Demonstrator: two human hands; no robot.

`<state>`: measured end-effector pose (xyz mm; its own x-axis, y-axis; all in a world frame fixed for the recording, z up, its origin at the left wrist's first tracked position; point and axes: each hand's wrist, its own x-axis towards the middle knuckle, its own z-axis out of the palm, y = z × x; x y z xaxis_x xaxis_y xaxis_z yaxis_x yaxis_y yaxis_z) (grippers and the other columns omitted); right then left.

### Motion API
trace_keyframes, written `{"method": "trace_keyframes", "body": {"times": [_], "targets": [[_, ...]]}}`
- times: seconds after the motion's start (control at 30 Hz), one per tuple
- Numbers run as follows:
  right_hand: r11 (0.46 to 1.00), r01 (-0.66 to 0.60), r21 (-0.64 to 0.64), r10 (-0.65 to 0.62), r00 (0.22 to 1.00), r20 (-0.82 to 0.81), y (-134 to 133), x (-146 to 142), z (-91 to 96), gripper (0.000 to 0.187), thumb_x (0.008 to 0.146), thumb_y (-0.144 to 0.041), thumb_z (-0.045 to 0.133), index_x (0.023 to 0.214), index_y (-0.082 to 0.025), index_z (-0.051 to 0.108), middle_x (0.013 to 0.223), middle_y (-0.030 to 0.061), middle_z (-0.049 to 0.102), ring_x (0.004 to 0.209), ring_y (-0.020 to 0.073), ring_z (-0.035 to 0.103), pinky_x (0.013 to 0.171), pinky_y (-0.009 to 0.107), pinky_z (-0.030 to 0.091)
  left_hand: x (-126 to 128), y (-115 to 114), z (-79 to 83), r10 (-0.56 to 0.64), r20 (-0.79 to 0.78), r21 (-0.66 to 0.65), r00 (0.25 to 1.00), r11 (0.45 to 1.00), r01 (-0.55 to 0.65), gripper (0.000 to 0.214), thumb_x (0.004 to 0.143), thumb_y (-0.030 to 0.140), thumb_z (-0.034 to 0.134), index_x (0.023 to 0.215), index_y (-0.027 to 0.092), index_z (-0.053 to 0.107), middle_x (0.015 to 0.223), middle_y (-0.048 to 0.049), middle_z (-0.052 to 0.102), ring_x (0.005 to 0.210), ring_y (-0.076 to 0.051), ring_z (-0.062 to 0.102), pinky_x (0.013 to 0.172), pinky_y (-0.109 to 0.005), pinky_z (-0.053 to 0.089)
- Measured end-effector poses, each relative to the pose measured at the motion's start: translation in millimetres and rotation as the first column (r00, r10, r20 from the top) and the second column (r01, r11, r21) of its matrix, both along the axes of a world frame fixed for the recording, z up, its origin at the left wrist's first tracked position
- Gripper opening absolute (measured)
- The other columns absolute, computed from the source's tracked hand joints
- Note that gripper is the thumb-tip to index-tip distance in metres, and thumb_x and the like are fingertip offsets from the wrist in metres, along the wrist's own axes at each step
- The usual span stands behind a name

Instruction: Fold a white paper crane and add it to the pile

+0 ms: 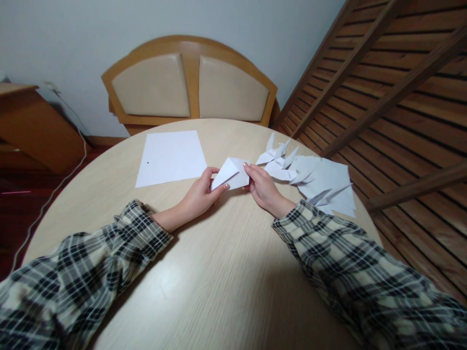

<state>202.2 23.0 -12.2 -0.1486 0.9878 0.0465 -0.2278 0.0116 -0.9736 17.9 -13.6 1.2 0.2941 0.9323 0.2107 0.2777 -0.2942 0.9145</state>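
A folded piece of white paper (pixel 230 174) is held between my two hands, just above the table. Slanting creases and a triangular flap show on its upper face. My left hand (pixel 204 193) grips its left end, thumb on top and fingers behind. At the right end my right hand (pixel 263 188) pinches it, the thumb pressed on the upper face. The fingers under the paper are partly hidden. Just beyond my right hand stand several white origami cranes (pixel 279 160), some on or against flat white paper (pixel 333 175).
A white sheet (pixel 171 158) with a small dark spot lies at the far left of the round wooden table (pixel 204 282). Behind the table stands a padded headboard (pixel 194 78). Slatted wood (pixel 401 92) rises at the right; a cable (pixel 54 194) runs down at the left.
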Motion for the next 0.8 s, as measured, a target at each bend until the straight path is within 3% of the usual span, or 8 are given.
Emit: {"method": "trace_keyframes", "body": {"times": [0.1,0.2,0.3,0.4,0.53,0.67,0.8], "targets": [[1.000,-0.009,-0.006,0.009,1.000,-0.021,-1.0,0.2,1.0,0.034,0.074,-0.051,0.067,0.082,-0.019,0.057,0.069,-0.0014,0.053,0.061,0.0113,0.048,0.048,0.023,0.037,-2.1,2.9,-0.8,0.027,0.020,0.028,0.999,0.999,-0.028,0.023,0.092,0.037,0.050,0.103,0.017,0.051,0.059,0.0032,0.052,0.050,-0.011,0.047,0.048,-0.023,0.036],[1.000,-0.007,-0.015,0.007,1.000,-0.012,-1.5,0.6,1.1,0.036,0.073,-0.052,0.067,0.082,-0.019,0.056,0.070,-0.0012,0.054,0.061,0.0111,0.048,0.048,0.023,0.038,-2.7,4.9,0.1,0.050,0.085,-0.001,0.995,0.999,-0.050,0.030,0.095,0.043,0.041,0.082,0.018,0.051,0.059,0.0011,0.052,0.051,-0.011,0.049,0.049,-0.024,0.038],[1.000,0.007,-0.019,-0.007,1.000,-0.001,-0.7,1.0,-0.3,0.039,0.073,-0.056,0.065,0.084,-0.020,0.055,0.071,-0.0011,0.053,0.061,0.0114,0.048,0.048,0.023,0.037,-2.6,5.3,3.1,0.082,0.118,0.003,0.990,0.997,-0.083,0.035,0.093,0.044,0.045,0.069,0.018,0.051,0.057,0.0008,0.051,0.052,-0.011,0.047,0.049,-0.024,0.037],[1.000,0.031,-0.005,-0.031,0.999,-0.007,1.0,0.9,-2.0,0.040,0.074,-0.058,0.064,0.085,-0.020,0.055,0.072,-0.0008,0.052,0.063,0.0122,0.047,0.051,0.024,0.038,-2.4,3.8,5.6,0.000,0.097,-0.040,0.995,0.999,0.004,0.036,0.087,0.042,0.055,0.061,0.017,0.053,0.053,0.0022,0.049,0.050,-0.010,0.043,0.047,-0.023,0.035],[0.997,0.067,0.039,-0.068,0.998,0.014,1.6,0.1,-2.6,0.034,0.076,-0.052,0.063,0.087,-0.022,0.051,0.075,-0.0009,0.052,0.066,0.0127,0.048,0.056,0.025,0.041,-0.7,1.2,6.5,-0.184,0.121,-0.231,0.975,0.951,0.208,0.024,0.077,0.033,0.068,0.066,0.014,0.060,0.055,0.0002,0.057,0.048,-0.009,0.049,0.047,-0.022,0.039],[0.991,0.111,0.076,-0.110,0.994,-0.013,-1.9,-0.2,-1.5,0.038,0.075,-0.035,0.066,0.104,-0.029,0.044,0.079,-0.0038,0.052,0.064,0.0113,0.049,0.052,0.022,0.039,1.3,2.0,6.2,-0.074,0.242,-0.341,0.967,0.927,0.156,0.014,0.079,0.024,0.065,0.080,0.011,0.059,0.061,-0.0013,0.061,0.048,-0.010,0.057,0.051,-0.024,0.049],[0.991,0.008,0.133,-0.019,0.996,0.082,-7.9,-0.5,0.3,0.031,0.080,-0.035,0.062,0.105,-0.030,0.046,0.087,-0.0027,0.053,0.064,0.0106,0.051,0.046,0.020,0.041,1.0,5.7,2.7,0.024,0.374,-0.362,0.927,0.924,0.122,0.011,0.086,0.022,0.058,0.090,0.013,0.052,0.061,-0.0005,0.061,0.046,-0.011,0.060,0.052,-0.026,0.054]]}}
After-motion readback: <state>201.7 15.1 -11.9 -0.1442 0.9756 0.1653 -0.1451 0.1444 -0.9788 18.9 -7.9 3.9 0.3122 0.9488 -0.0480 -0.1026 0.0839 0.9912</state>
